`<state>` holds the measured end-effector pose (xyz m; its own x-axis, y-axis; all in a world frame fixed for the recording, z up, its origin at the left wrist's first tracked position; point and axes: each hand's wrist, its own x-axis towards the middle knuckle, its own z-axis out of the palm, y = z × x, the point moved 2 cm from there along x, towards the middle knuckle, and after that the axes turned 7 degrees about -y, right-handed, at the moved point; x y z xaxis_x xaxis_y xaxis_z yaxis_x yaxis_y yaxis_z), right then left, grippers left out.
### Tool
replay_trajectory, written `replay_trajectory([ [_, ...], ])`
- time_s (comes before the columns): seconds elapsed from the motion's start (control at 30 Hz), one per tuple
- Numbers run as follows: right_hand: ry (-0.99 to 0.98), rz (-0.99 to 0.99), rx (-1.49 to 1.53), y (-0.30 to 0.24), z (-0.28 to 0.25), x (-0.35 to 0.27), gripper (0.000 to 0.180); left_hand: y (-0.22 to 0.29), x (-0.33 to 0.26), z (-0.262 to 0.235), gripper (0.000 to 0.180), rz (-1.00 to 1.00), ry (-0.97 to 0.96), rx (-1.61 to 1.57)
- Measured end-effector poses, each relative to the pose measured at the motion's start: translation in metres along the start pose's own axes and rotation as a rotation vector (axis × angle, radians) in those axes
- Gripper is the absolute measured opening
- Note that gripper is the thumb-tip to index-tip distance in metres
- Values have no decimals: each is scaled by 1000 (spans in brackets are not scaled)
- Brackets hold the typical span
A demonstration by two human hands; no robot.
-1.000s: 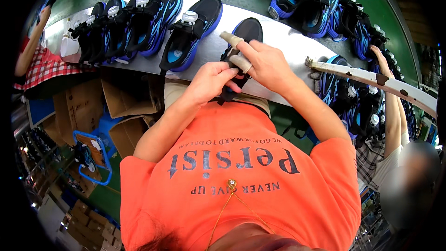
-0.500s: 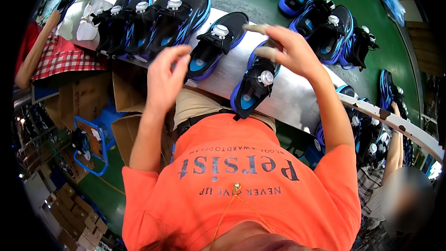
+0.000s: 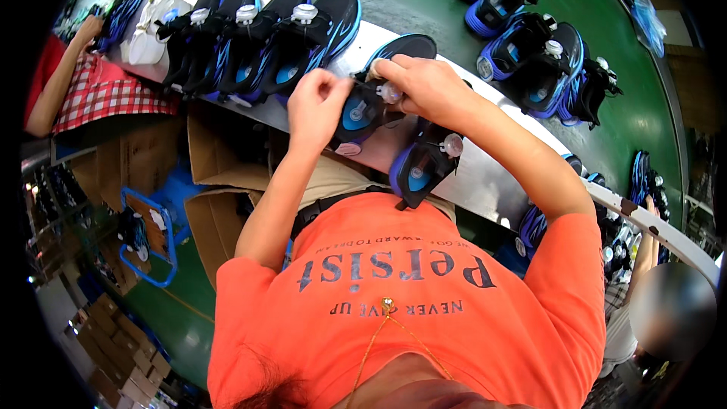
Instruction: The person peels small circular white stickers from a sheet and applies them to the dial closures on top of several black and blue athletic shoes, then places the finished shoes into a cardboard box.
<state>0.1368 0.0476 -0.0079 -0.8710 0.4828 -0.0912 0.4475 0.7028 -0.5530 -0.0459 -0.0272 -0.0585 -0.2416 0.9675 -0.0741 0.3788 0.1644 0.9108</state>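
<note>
A black and blue shoe (image 3: pixel 356 115) lies on the metal bench in front of me, its toe pointing away. My right hand (image 3: pixel 425 85), with pale covers on its fingertips, bends over this shoe and grips it at the strap next to the clear dial (image 3: pixel 390 93). Close to the shoe's left side is my left hand (image 3: pixel 316 107), thumb and fingers pinched together. Whatever that pinch holds is too small to make out. Just right of it, a second shoe (image 3: pixel 416 170) with a clear dial rests at the bench's near edge, under my right forearm.
Several similar shoes (image 3: pixel 280 53) stand in a row on the metal bench (image 3: pixel 485 170) to the left, beside a white shoe-shaped piece (image 3: pixel 148 42). More shoes (image 3: pixel 534 60) sit on the green surface beyond. Open cartons (image 3: pixel 219 220) are below left. Co-workers are at both sides.
My right hand has come down and left onto the strap of the middle shoe. My left hand has moved right, its fingers now pinched. At far left, a co-worker's lifted shoe is lowered.
</note>
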Motion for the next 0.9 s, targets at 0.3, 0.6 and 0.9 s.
replay_trajectory([
  [0.3,32,-143,132,-2,-5,-10,55,37,-8,4,21,-387,-712,-223],
  [0.6,179,-77,-69,-6,0,-10,36,42,-14,12,26,-443,-719,-252],
  [0.9,71,328,262,-6,-38,-59,33,41,-50,12,27,-472,-666,-286],
])
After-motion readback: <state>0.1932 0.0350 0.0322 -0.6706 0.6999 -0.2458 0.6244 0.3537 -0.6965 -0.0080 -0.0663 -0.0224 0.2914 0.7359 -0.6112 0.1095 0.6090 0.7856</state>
